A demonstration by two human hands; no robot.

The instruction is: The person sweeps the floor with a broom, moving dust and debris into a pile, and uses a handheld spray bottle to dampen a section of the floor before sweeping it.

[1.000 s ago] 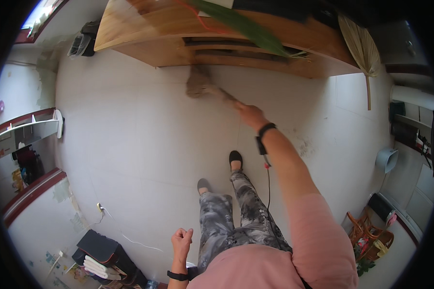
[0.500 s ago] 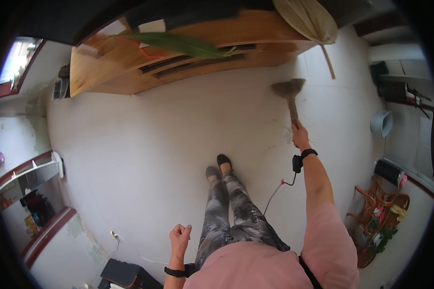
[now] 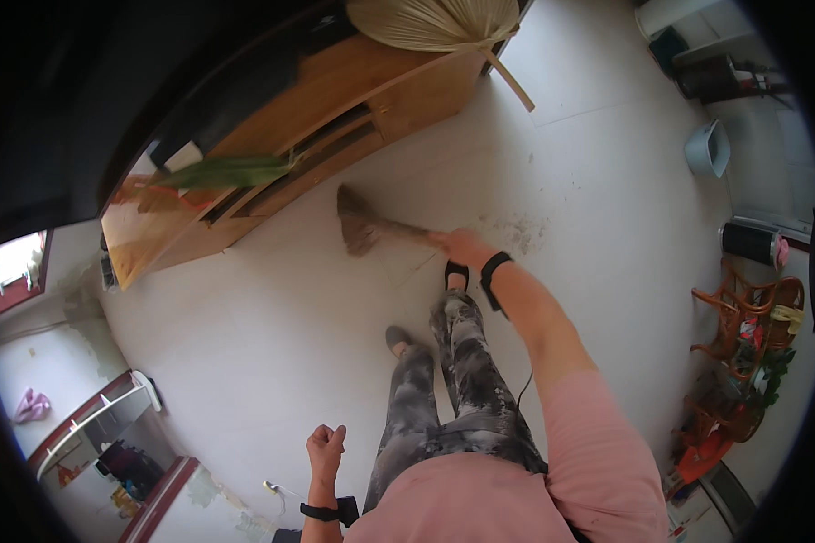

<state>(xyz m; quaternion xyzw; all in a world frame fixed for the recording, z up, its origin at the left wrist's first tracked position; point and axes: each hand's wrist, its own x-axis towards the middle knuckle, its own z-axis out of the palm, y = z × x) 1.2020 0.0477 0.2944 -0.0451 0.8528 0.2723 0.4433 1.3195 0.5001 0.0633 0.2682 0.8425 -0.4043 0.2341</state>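
My right hand [image 3: 467, 249] is closed round the handle of a short brown broom [image 3: 357, 223]. Its fanned head is over the pale floor to the left, close to the front of a wooden cabinet [image 3: 417, 96], and looks smeared by motion. Just right of that hand lies a patch of dark dirt [image 3: 520, 233] on the floor, with finer specks beyond it. My left hand [image 3: 326, 449] is curled into a loose fist at the lower left, away from everything, with nothing visible in it. Both wrists wear black bands.
A palm-leaf fan [image 3: 439, 22] sticks out past the cabinet's edge, and a long green leaf [image 3: 231, 172] lies on its top. Along the right wall stand a light-blue basin [image 3: 707, 148], a black cylindrical bin [image 3: 749, 244] and a rattan chair [image 3: 735, 303]. My feet are on the floor below the broom.
My right hand has swung the broom leftward, from the right part of the floor to near the cabinet. The view has turned to the right. My left hand stays a fist.
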